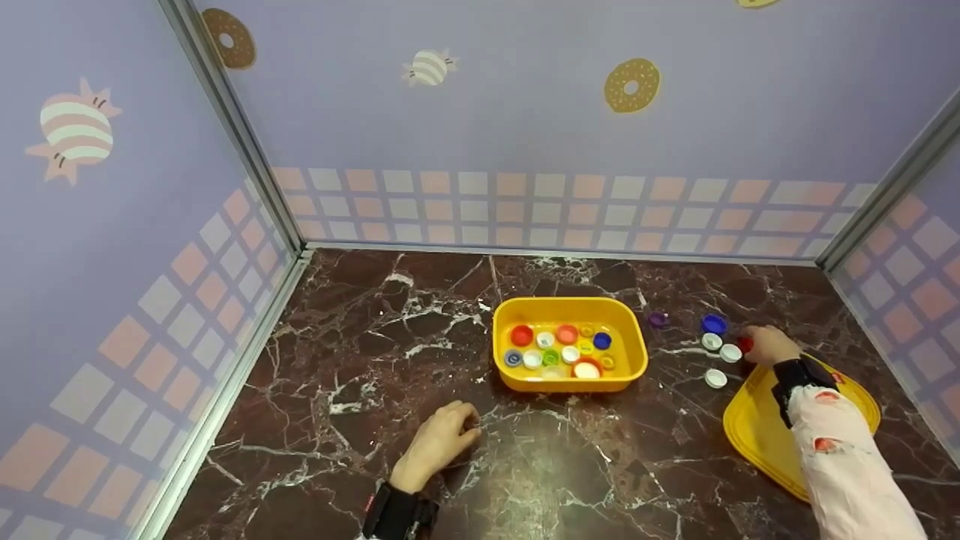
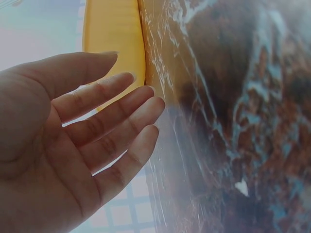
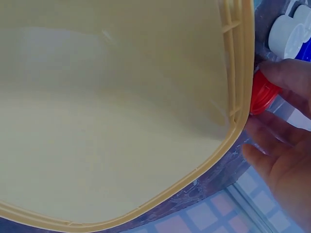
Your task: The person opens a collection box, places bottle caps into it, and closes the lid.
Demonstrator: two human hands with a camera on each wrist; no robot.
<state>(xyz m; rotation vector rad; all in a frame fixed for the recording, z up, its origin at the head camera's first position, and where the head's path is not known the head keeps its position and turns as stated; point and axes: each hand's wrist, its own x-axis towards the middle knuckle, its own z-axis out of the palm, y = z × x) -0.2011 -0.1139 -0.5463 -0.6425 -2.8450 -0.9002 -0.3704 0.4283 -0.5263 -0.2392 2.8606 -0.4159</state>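
Through my feed I see the right hand (image 1: 771, 346) pinching a red cap (image 3: 265, 94), thumb on one side and fingers (image 3: 267, 138) on the other; the cap sits in that grip by the far edge of the yellow lid (image 1: 761, 427), and I can't tell whether it touches the rim or is off the bench (image 1: 570, 465). I judge a pinch suits it because something so small offers mainly its ridged side to grasp. It is squat and round, so I find no long axis across it, and the fingers hide which way its mouth points. Left of those fingers lie white caps (image 1: 716, 379) and a blue cap (image 1: 714, 324), probably loose there for easy reach. The left hand (image 1: 437, 439) holds nothing, its fingers relaxed and slightly bent; ahead and to their right stands the yellow tub (image 1: 555, 385), long axis running left to right, with other caps (image 1: 521, 335) inside.
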